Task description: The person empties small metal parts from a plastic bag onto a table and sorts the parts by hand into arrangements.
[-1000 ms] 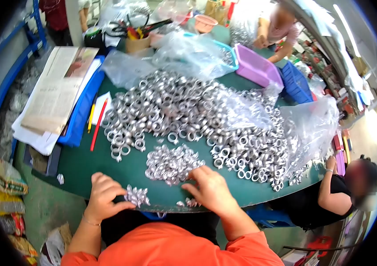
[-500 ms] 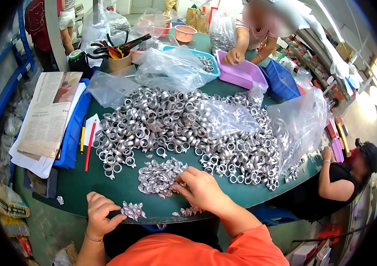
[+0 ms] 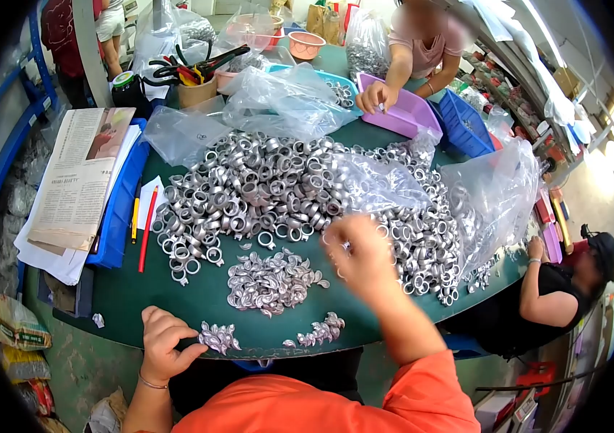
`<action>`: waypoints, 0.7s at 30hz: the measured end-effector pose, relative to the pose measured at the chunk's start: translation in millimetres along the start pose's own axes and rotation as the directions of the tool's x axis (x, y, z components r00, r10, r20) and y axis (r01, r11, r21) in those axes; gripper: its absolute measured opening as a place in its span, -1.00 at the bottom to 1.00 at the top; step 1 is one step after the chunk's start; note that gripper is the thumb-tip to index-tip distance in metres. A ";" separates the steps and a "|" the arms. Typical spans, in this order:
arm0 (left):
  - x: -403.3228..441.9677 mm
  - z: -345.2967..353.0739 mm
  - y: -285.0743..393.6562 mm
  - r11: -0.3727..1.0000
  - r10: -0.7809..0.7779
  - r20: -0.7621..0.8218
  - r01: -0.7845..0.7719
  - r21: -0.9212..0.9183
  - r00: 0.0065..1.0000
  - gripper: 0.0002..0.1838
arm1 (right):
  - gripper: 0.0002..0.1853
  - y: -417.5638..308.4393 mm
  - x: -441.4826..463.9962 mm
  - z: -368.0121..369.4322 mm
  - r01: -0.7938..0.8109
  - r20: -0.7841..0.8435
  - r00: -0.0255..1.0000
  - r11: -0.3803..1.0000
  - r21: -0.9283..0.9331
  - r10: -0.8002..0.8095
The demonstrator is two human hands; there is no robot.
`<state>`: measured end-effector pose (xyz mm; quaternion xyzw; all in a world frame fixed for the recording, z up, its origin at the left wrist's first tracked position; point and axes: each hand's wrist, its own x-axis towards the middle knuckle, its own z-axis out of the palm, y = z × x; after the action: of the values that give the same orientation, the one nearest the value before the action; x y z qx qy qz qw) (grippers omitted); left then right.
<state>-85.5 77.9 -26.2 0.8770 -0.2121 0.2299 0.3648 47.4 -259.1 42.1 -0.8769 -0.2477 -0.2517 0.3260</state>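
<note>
My left hand [image 3: 165, 345] rests at the table's near edge, fingers curled, thumb and forefinger touching a small cluster of silvery leaf-shaped pieces [image 3: 219, 338]. Whether a piece is pinched there is hidden. My right hand [image 3: 361, 256] is smeared by motion in front of the big pile of metal rings [image 3: 271, 180]; something small and shiny shows by its fingertips. Left of it lies a heap of leaf-shaped pieces [image 3: 267, 283]. A short row of the same pieces [image 3: 319, 330] sits closer to me, near the table edge.
Clear plastic bags [image 3: 491, 206] lie on and beside the rings. At left are a blue tray [image 3: 121, 216] with newspaper, a red pencil [image 3: 148, 229] and a pot of pliers [image 3: 195, 92]. Across the table a person's hand [image 3: 377, 97] is over a purple basin [image 3: 401, 119]. Another person sits at right.
My right hand has moved from the leaf-piece heap up and to the right, in front of the rings. The near row of pieces is now uncovered. My left hand has stayed almost still.
</note>
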 end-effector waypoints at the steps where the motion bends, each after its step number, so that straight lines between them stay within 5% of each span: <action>1: -0.1 -0.1 0.1 1.000 0.007 0.002 -0.007 -0.003 1.000 -0.67 | -0.90 17.9 20.8 -10.8 0.000 -0.123 0.992 0.999 -0.047 -0.006; 3: -0.2 -0.3 0.0 1.000 0.002 0.002 -0.002 -0.004 1.000 -0.67 | -0.88 50.7 63.4 -30.1 -0.154 -0.334 0.935 0.985 -0.078 0.120; 5: -0.7 0.3 0.3 1.000 -0.004 -0.007 0.004 -0.006 1.000 -0.68 | -0.83 104.3 95.8 -41.1 -0.141 -0.407 0.911 0.979 -0.148 0.069; 8: -0.6 1.6 0.0 1.000 -0.013 -0.016 0.013 -0.004 1.000 -0.64 | -0.77 155.8 128.2 -40.4 -0.258 -0.406 0.893 0.960 -0.109 0.194; 13: -0.9 0.9 -1.5 1.000 -0.018 -0.022 0.018 -0.014 1.000 -0.68 | -0.66 195.0 145.3 -24.2 -0.397 -0.373 0.886 0.868 -0.300 0.276; 16: -0.4 0.7 -0.8 1.000 -0.023 -0.029 0.022 -0.022 0.999 -0.71 | -0.68 205.2 152.8 -18.2 -0.490 -0.361 0.836 0.859 -0.149 0.414; 21: 1.5 -1.0 0.9 0.999 -0.030 -0.018 0.029 -0.024 0.999 -0.79 | -0.80 206.4 154.6 -16.4 -0.449 -0.425 0.831 0.883 -0.135 0.358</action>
<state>-85.0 77.7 -24.3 0.8734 -0.1985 0.2299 0.3807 282.4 -366.0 53.9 -0.8733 0.0446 -0.3721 0.3113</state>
